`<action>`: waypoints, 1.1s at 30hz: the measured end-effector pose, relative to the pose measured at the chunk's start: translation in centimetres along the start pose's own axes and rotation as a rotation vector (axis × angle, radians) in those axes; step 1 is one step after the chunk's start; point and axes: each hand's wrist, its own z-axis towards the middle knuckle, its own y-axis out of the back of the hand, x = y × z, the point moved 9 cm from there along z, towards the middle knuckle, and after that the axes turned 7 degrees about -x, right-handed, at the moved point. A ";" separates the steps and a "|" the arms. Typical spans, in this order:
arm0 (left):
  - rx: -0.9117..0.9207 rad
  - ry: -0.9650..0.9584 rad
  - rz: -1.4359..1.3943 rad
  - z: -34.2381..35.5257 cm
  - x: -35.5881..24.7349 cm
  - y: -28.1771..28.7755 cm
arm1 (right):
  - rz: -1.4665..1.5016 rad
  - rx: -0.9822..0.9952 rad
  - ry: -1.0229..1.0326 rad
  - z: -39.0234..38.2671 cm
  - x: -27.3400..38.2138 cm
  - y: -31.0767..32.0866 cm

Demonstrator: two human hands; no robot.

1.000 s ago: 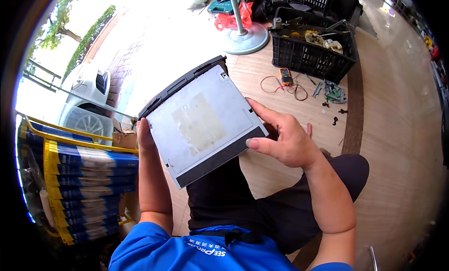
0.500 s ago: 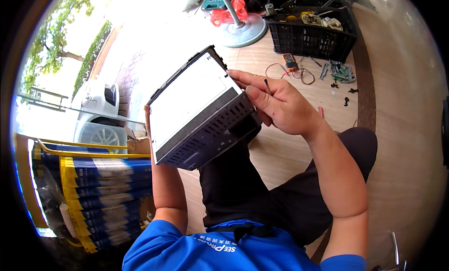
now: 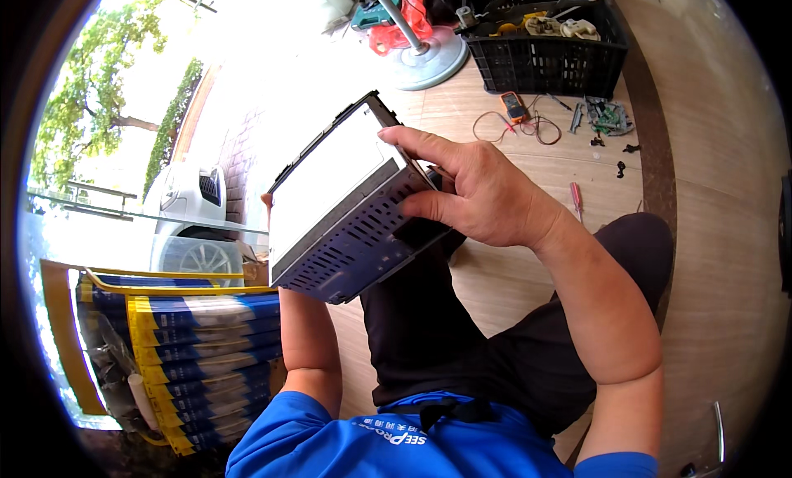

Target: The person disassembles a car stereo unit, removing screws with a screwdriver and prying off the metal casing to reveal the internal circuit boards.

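Car stereo chassis (image 3: 346, 206), a boxy metal case with a perforated side, is held tilted above the lap, seemingly so that side can be inspected. Right hand (image 3: 478, 193) is wrapped over its upper edge; left hand (image 3: 268, 202) is mostly hidden behind, grip unclear.

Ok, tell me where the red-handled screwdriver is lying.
The red-handled screwdriver lies on the wooden floor, just right of the right hand, below the black crate.
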 end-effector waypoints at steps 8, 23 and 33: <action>0.049 -0.014 -0.065 -0.1 -1.0 1.6 | -0.193 -0.130 0.082 -0.6 1.0 -0.2; 0.015 -0.041 0.285 -2.6 -2.1 1.3 | -0.511 -0.148 0.302 -4.8 3.8 -4.2; 0.011 -0.066 0.362 -2.6 -2.0 0.3 | -0.587 -0.197 0.353 -6.2 4.3 -6.2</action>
